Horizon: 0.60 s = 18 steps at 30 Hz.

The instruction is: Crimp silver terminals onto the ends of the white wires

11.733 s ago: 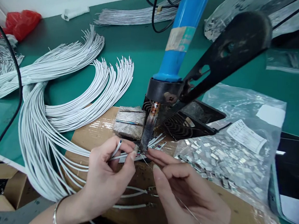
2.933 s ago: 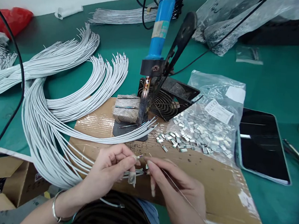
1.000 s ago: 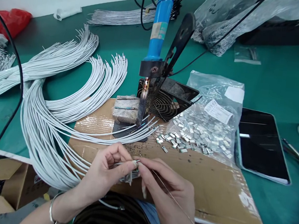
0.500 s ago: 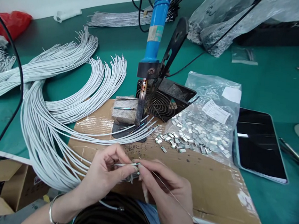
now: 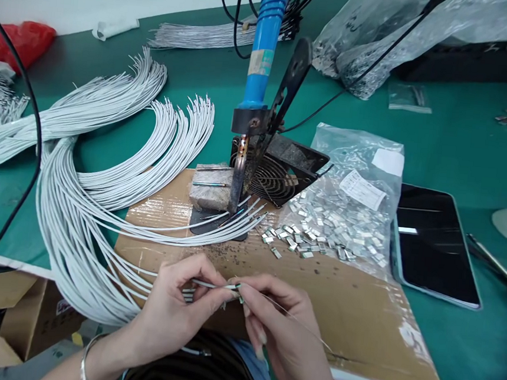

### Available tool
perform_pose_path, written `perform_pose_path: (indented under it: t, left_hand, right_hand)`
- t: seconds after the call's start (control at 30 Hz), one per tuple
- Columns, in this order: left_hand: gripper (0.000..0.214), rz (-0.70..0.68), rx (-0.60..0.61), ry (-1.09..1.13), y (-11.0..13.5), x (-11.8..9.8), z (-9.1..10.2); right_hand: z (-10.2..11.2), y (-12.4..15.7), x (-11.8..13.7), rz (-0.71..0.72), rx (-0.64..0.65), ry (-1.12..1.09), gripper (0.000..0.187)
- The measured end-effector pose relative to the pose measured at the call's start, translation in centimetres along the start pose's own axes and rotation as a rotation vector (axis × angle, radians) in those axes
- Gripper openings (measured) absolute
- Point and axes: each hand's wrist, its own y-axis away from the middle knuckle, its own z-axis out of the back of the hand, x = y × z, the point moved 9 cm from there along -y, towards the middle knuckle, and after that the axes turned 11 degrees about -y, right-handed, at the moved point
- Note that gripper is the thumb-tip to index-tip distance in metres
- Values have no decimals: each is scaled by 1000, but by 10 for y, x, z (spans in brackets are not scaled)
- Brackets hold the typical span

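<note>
I'm watching a single white wire (image 5: 212,284) lying crosswise between the two hands, its bared end meeting a small metal piece (image 5: 238,292) just above the near edge of the cardboard sheet (image 5: 356,332). My view shows the left hand (image 5: 172,310) pinching the wire between thumb and fingers, while the right hand (image 5: 271,321) is closing on the metal piece and on a thin silvery wire (image 5: 298,319) that is trailing off toward the lower right. The hands are working close together, their fingertips almost touching around that joint, though the piece is too small for me to make out its details.

Beyond them, a large bundle of white wires (image 5: 84,240) is curving across the green bench mat and over the cardboard, its loose ends fanning out near a rough block (image 5: 209,192). A blue-handled soldering iron (image 5: 259,48) is standing in a black holder (image 5: 284,89), its tip pointing down beside the block. To the right, loose metal clips (image 5: 306,239) are spilling beside a clear plastic bag (image 5: 354,157), and a black tablet (image 5: 435,244) is lying farther right.
</note>
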Motion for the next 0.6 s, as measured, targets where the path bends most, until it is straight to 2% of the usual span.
perform_pose_path:
  t: [0.1, 0.23, 0.37, 0.6]
  left_hand:
    - [27, -5, 81, 26, 1, -3, -2]
    - [25, 97, 164, 129, 1, 1, -9]
    - [22, 125, 102, 48, 2, 4, -8]
    - [19, -18, -23, -102, 7, -1, -5]
  right_hand:
    - [-2, 3, 6, -7, 13, 46, 29]
    - [-6, 8, 23, 62, -18, 161, 20]
    - [-12, 16, 37, 119, -69, 255, 12]
    - [-11, 18, 36, 163, -129, 237, 16]
